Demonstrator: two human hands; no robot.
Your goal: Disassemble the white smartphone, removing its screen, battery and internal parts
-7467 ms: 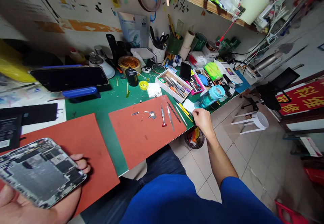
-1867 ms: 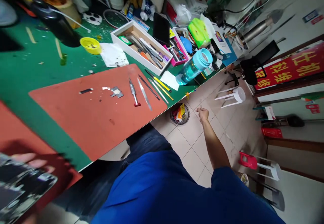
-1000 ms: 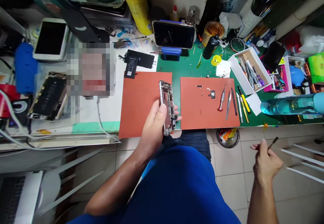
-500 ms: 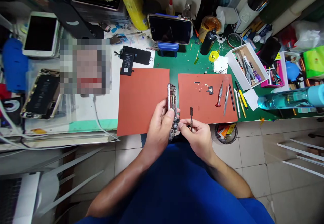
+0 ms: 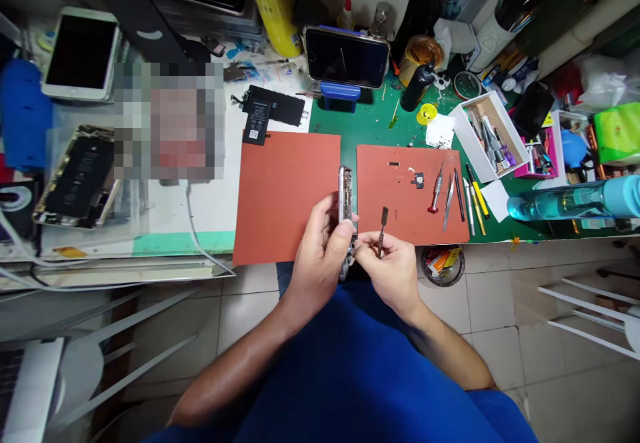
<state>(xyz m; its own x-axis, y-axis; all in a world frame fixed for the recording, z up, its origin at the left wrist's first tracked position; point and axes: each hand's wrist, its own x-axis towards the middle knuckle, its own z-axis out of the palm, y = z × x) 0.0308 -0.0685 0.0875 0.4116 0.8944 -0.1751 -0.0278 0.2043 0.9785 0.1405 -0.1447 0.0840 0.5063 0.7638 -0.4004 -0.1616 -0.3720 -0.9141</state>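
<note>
My left hand (image 5: 319,249) grips an opened phone (image 5: 345,193) on edge, its inner parts facing right and the thumb lying along its side. In my right hand (image 5: 395,269) a thin pry tool (image 5: 383,219) with a flat dark tip is held, pointing up. The thumb and index finger of that hand pinch at the phone's lower inner side; what lies between these fingertips is too small to make out. Just beyond, a screwdriver (image 5: 437,189), tweezers (image 5: 449,201) and a small black part (image 5: 417,180) lie on the right brown mat (image 5: 415,226).
The left brown mat (image 5: 285,176) has two black batteries (image 5: 257,119) at its top corner. Behind stands a phone on a blue stand (image 5: 340,91). To the right are a white box of tools (image 5: 463,123) and a blue bottle (image 5: 575,199). A bin (image 5: 445,273) stands below the table edge.
The whole view has shifted slightly. The pry tool leans a little more to the right at its tip. Both hands keep their hold beside the phone.
</note>
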